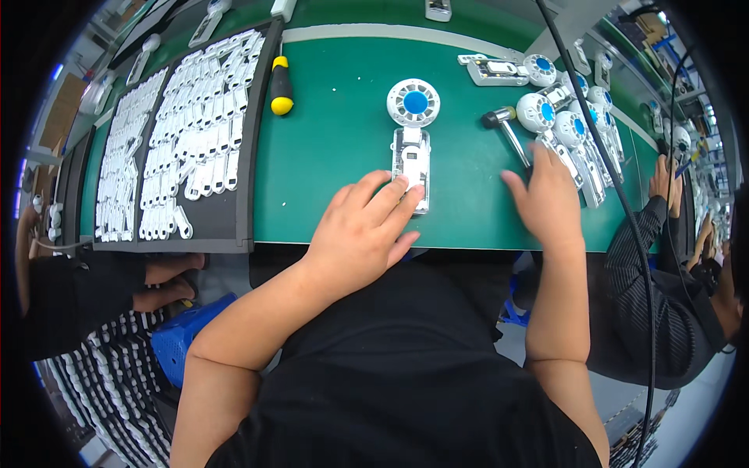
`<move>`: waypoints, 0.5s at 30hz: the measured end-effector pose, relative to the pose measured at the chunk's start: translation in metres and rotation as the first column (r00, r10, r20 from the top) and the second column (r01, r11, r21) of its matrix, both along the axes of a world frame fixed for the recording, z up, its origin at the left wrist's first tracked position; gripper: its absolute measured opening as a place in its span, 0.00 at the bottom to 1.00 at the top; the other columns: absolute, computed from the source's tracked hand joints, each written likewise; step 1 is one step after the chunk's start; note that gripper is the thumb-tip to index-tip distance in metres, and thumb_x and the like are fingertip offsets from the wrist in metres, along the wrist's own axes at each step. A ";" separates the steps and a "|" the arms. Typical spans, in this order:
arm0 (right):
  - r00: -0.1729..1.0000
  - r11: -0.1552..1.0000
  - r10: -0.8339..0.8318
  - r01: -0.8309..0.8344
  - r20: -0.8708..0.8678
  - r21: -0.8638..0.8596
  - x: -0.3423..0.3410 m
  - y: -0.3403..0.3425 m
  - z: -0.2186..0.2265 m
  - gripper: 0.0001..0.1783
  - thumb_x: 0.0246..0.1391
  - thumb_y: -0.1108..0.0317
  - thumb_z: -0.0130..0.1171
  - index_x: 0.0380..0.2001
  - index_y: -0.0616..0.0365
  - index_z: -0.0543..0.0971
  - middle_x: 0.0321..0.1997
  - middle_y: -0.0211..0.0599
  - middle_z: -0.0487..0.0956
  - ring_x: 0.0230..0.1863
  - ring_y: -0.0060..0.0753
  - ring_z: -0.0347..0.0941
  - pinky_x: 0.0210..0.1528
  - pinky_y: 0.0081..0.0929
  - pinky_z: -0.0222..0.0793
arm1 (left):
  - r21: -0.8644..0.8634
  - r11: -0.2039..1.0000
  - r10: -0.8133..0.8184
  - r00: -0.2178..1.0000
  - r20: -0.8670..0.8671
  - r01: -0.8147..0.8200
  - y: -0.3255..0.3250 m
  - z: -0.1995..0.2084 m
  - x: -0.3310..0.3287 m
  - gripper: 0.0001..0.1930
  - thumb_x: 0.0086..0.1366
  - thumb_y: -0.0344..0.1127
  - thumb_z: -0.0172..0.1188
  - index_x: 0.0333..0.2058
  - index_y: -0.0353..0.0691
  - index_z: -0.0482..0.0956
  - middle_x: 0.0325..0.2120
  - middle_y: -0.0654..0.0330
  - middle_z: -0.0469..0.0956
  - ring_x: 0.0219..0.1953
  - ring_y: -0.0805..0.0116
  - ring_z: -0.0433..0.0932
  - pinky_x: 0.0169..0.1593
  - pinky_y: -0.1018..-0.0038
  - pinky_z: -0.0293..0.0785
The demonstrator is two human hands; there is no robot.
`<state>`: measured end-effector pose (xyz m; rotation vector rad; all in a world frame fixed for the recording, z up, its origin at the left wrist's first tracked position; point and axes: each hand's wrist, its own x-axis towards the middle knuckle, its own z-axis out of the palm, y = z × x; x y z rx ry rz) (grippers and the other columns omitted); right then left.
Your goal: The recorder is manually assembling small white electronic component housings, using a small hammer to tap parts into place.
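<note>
A white handheld fan (413,103) with a round slotted head and blue centre lies upright before me, its clear-edged handle toward me. My left hand (360,218) rests its outstretched fingertips on the handle's lower part, by a small white cover piece (411,160) with a dark window. The thumb is away from the fan. To the right, my right hand (550,199) has its thumb spread from its fingers. Between them, at the hand's edge, passes the handle of a small hammer (511,132) with a dark and yellowish head; the handle's lower end is partly hidden.
Several similar fans (537,113) lie clustered at the right. A dark tray (243,210) of small white pieces stands left, beside a yellow-and-black screwdriver (282,86). A black cable (616,179) hangs across the right side. Another person's hand (662,181) is farther right. A blue crate (178,335) stands below left.
</note>
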<state>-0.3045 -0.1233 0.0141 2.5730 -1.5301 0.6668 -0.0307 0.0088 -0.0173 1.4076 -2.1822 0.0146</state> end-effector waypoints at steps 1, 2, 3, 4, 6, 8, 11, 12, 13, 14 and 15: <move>0.996 0.992 -0.053 0.060 -0.070 0.110 -0.017 -0.003 -0.006 0.22 0.63 0.67 0.66 0.58 0.62 0.78 0.50 0.52 0.81 0.52 0.56 0.78 0.54 0.46 0.75 | 0.002 1.000 0.001 1.000 -0.009 -0.001 0.000 0.000 -0.002 0.29 0.60 0.39 0.73 0.60 0.40 0.79 0.57 0.55 0.77 0.61 0.52 0.74 0.56 0.59 0.76; 0.986 0.969 -0.091 0.120 -0.141 0.215 -0.017 -0.004 -0.004 0.20 0.66 0.67 0.63 0.57 0.63 0.77 0.43 0.52 0.82 0.46 0.55 0.79 0.49 0.45 0.75 | -0.004 1.000 0.007 1.000 -0.004 -0.007 -0.001 -0.001 -0.002 0.30 0.59 0.38 0.74 0.60 0.40 0.80 0.57 0.55 0.77 0.61 0.52 0.75 0.56 0.58 0.76; 0.986 0.970 -0.083 0.113 -0.144 0.216 -0.015 0.000 -0.005 0.20 0.66 0.67 0.63 0.57 0.63 0.77 0.43 0.52 0.82 0.46 0.55 0.79 0.49 0.45 0.75 | -0.011 1.000 0.013 1.000 0.001 -0.013 -0.001 -0.002 -0.001 0.31 0.57 0.38 0.75 0.60 0.41 0.80 0.57 0.55 0.77 0.61 0.53 0.75 0.56 0.58 0.76; 1.000 0.953 0.004 -0.002 -0.007 0.302 -0.013 0.011 -0.005 0.18 0.67 0.68 0.60 0.57 0.64 0.77 0.40 0.51 0.81 0.42 0.53 0.79 0.46 0.44 0.74 | -0.017 1.000 0.019 1.000 0.007 -0.019 -0.001 -0.003 -0.001 0.32 0.56 0.37 0.76 0.60 0.41 0.80 0.56 0.55 0.78 0.61 0.53 0.76 0.57 0.58 0.76; 0.951 0.876 0.128 -0.241 0.280 0.418 0.002 0.036 0.005 0.16 0.70 0.69 0.55 0.57 0.65 0.76 0.32 0.48 0.79 0.34 0.50 0.78 0.40 0.42 0.73 | -0.016 1.000 0.014 1.000 -0.002 -0.014 -0.004 -0.002 -0.001 0.31 0.57 0.37 0.75 0.60 0.41 0.80 0.57 0.56 0.78 0.60 0.53 0.75 0.56 0.58 0.76; 0.929 0.798 0.157 -0.318 0.334 0.511 0.025 0.054 0.016 0.15 0.71 0.70 0.53 0.56 0.65 0.77 0.35 0.53 0.80 0.38 0.58 0.79 0.42 0.46 0.73 | -0.013 1.000 0.006 1.000 -0.002 -0.007 -0.003 0.000 0.001 0.29 0.59 0.38 0.73 0.59 0.40 0.80 0.57 0.56 0.77 0.59 0.53 0.75 0.55 0.60 0.76; 0.907 0.704 0.197 -0.396 0.373 0.589 0.036 0.058 0.017 0.15 0.72 0.70 0.51 0.55 0.65 0.77 0.38 0.58 0.82 0.40 0.67 0.79 0.43 0.50 0.74 | -0.015 1.000 0.008 1.000 -0.012 -0.008 -0.003 -0.001 0.000 0.29 0.58 0.37 0.73 0.59 0.40 0.80 0.56 0.56 0.78 0.59 0.54 0.75 0.54 0.60 0.76; 0.908 0.701 0.218 -0.402 0.359 0.590 0.038 0.057 0.016 0.15 0.72 0.70 0.51 0.55 0.65 0.77 0.37 0.58 0.82 0.39 0.68 0.79 0.43 0.51 0.74 | -0.017 1.000 0.010 1.000 -0.016 -0.010 -0.003 -0.001 0.000 0.29 0.57 0.37 0.73 0.58 0.40 0.80 0.56 0.57 0.78 0.58 0.54 0.76 0.54 0.60 0.76; 0.908 0.697 0.239 -0.407 0.345 0.590 0.039 0.056 0.015 0.15 0.72 0.70 0.51 0.55 0.65 0.77 0.37 0.59 0.82 0.38 0.69 0.79 0.42 0.51 0.74 | -0.017 1.000 0.013 1.000 -0.017 -0.014 -0.003 -0.001 0.000 0.29 0.57 0.37 0.73 0.58 0.40 0.80 0.56 0.57 0.78 0.58 0.54 0.76 0.54 0.60 0.76; 0.907 0.695 0.242 -0.410 0.345 0.591 0.040 0.058 0.018 0.15 0.72 0.70 0.51 0.55 0.65 0.77 0.37 0.59 0.82 0.38 0.69 0.79 0.42 0.51 0.74 | -0.029 0.999 0.014 1.000 -0.022 -0.015 -0.003 -0.002 -0.001 0.30 0.56 0.36 0.73 0.58 0.40 0.80 0.56 0.57 0.78 0.58 0.54 0.76 0.54 0.60 0.76; 0.875 0.714 0.234 -0.450 0.423 0.537 0.039 0.064 0.024 0.16 0.72 0.69 0.50 0.56 0.66 0.76 0.33 0.54 0.79 0.34 0.61 0.77 0.40 0.47 0.73 | -0.040 0.999 0.015 0.999 -0.028 -0.016 -0.004 -0.003 -0.002 0.31 0.54 0.35 0.74 0.59 0.40 0.80 0.56 0.57 0.78 0.58 0.54 0.77 0.54 0.59 0.76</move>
